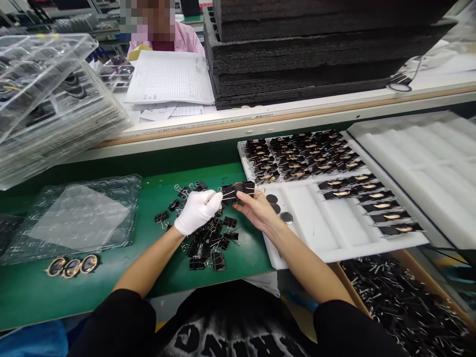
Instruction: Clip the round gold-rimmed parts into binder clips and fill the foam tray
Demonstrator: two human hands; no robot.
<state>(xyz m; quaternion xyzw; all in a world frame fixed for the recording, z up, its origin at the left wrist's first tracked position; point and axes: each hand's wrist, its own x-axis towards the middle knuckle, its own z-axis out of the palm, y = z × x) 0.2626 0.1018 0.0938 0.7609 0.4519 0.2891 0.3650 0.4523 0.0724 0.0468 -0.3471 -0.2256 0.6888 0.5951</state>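
My left hand (pixel 197 210), in a white glove, is closed at the left end of a black binder clip (pixel 228 194). My bare right hand (pixel 258 210) grips the other side of the same assembly, where a second black clip and a dark round piece show between the fingers. Its exact make-up is partly hidden. Beneath both hands lies a loose pile of binder clips (pixel 206 243) on the green table (pixel 148 267). Right of my right hand, a white foam tray (pixel 308 206) carries rows of clipped pieces (pixel 305 153), plus dark discs (pixel 286 217) near its left side.
Several gold-rimmed round pieces (pixel 72 267) lie at left by clear plastic trays (pixel 122 223). More trays (pixel 55 109) are stacked above. Black foam (pixel 297 64) and papers (pixel 171 77) sit on the shelf; a person in pink (pixel 189 37) is behind. A clip-filled box (pixel 401 302) stands lower right.
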